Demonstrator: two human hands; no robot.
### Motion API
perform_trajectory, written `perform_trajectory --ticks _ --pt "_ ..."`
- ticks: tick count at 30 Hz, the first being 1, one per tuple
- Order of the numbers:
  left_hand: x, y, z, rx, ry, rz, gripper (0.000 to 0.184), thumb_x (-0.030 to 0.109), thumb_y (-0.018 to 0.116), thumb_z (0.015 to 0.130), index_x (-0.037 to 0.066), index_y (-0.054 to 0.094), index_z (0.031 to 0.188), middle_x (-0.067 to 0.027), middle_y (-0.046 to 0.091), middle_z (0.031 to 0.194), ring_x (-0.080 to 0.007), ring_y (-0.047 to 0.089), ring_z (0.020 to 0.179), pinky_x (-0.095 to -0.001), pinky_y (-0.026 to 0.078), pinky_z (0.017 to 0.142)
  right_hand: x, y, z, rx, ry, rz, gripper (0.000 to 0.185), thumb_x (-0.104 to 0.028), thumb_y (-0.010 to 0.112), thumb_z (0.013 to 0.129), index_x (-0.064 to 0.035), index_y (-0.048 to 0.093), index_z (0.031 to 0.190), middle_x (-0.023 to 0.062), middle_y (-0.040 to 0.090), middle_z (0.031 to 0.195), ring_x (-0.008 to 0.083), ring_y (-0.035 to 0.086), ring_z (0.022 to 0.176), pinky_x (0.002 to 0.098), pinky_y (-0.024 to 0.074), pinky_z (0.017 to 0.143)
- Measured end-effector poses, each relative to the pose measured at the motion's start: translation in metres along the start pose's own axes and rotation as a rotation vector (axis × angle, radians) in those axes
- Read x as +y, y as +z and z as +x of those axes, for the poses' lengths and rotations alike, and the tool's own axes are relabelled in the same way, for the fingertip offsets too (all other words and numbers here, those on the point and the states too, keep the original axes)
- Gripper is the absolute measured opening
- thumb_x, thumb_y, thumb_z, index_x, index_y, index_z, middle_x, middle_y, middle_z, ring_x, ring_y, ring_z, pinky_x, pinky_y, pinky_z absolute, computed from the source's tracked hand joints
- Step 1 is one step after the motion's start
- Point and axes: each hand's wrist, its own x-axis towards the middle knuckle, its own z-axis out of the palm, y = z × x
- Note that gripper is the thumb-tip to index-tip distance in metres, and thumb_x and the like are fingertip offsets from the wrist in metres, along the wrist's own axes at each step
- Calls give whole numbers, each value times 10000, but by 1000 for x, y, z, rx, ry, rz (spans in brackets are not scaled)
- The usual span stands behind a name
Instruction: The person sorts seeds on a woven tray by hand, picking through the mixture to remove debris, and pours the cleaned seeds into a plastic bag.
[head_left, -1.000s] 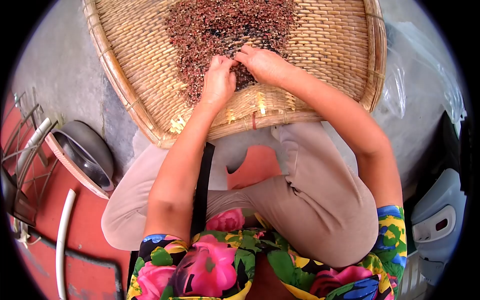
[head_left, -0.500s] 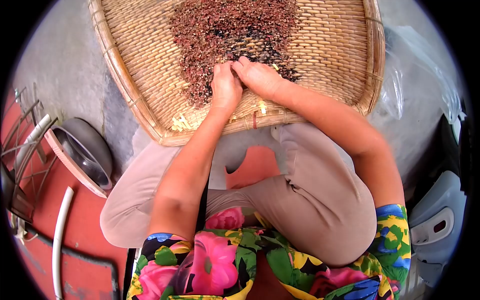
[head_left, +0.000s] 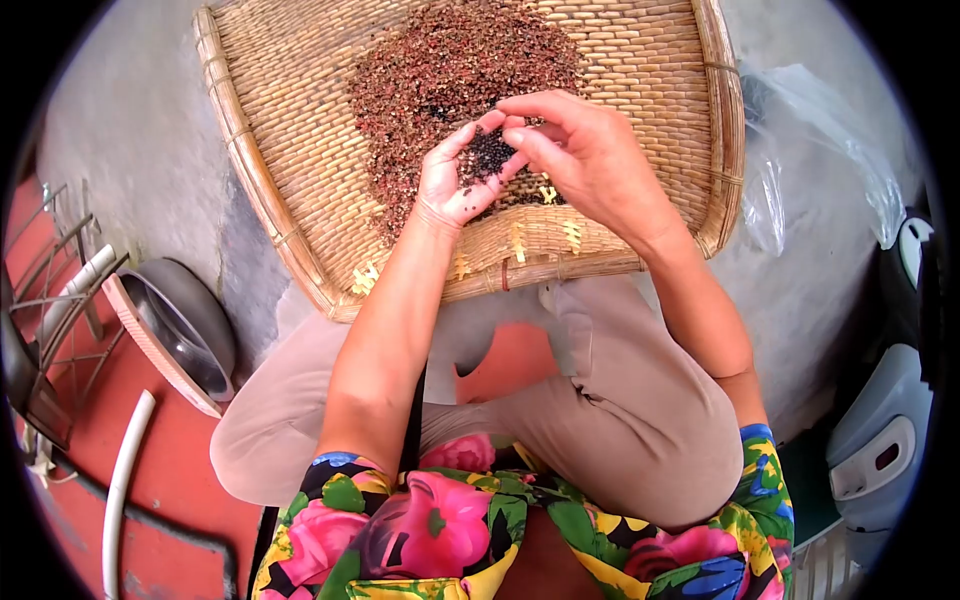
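My left hand [head_left: 452, 185] is turned palm up and cupped, with a small heap of black seeds [head_left: 488, 155] lying in it. Over that palm, my right hand [head_left: 590, 155] reaches in from the right with thumb and fingers brought together at the seeds. Whatever its fingertips pinch is too small to make out. Both hands are above a woven bamboo winnowing tray [head_left: 650, 110]. Beneath and beyond them spreads a pile of reddish-brown husks [head_left: 465, 60] mixed with black seeds. Yellowish bits [head_left: 365, 277] lie along the tray's near edge.
The tray's near rim is by my crossed legs [head_left: 640, 400]. A grey basin [head_left: 185, 310] leans at the left beside a metal rack [head_left: 60, 290] and a white pipe [head_left: 128, 490]. At the right are a clear plastic bag [head_left: 840, 150] and a pale blue plastic item [head_left: 880, 430].
Both hands have lifted from the pile. The left has turned palm up with black seeds in it, and the right has moved over it. The view has shifted slightly.
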Motion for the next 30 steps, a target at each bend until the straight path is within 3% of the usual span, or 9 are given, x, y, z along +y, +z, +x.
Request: perform_trajectory --ticks 2,4,5,9,14,16,17,21,30 --pt "-16 51 10 -114 12 -53 340 218 455 927 -16 544 1159 -219 529 1214 -384 464 1192 -503 391 1031 -3 -31 -5 302 16 234 167 -103 602 875 8 643 993 91 665 876 134 649 759 229 526 646" --pt "-27 86 21 -225 -24 -116 382 232 467 920 -25 532 1195 -239 485 1276 -415 389 1253 -512 323 1074 4 -51 -12 431 10 288 142 -85 575 898 17 647 966 59 658 891 68 618 757 196 519 638" --pt "-32 100 26 -287 -30 -66 427 219 472 908 -16 480 1265 -239 442 1329 -417 304 1311 -528 217 1118 0 -57 -19 493 -46 280 120 -58 596 879 11 649 962 55 640 881 73 598 747 199 510 628" --pt "-53 152 44 -417 -42 108 431 216 452 913 37 466 1306 -188 383 1394 -374 257 1349 -514 215 1120 -8 -68 -31 689 -349 113 97 9 663 804 -6 645 898 46 597 844 88 577 731 212 489 610" --pt "-75 165 62 -514 27 101 410 187 450 921 28 463 1299 -183 425 1364 -365 338 1309 -479 269 1111 -17 -79 -35 727 -403 118 157 46 682 756 -17 643 894 56 606 845 116 585 716 226 491 608" --pt "-82 169 63 -487 -27 18 425 226 452 931 24 450 1305 -185 427 1359 -367 348 1300 -474 297 1097 -14 -82 -36 753 -487 -52 210 65 674 741 -26 645 927 53 609 845 146 594 730 244 488 605" --pt "-86 170 65 -490 31 122 442 255 357 954 36 437 1330 -179 389 1393 -374 263 1342 -481 185 1125 -13 -83 -38 727 -509 -165 255 66 666 730 -40 647 961 64 608 840 193 600 740 269 490 609" --pt "-101 182 64 -372 103 213 512 310 300 963 26 340 1387 -189 343 1419 -378 233 1353 -471 183 1130 -24 -80 -42 619 -435 -304 266 -14 693 711 -46 646 970 83 585 825 250 592 725 324 500 621" --pt "-109 187 68 -332 154 298 499 274 295 965 -5 335 1377 -208 349 1407 -395 250 1341 -477 204 1127 -23 -81 -39 589 -412 -361 259 -57 722 678 -61 635 921 81 576 802 244 598 692 327 491 588"
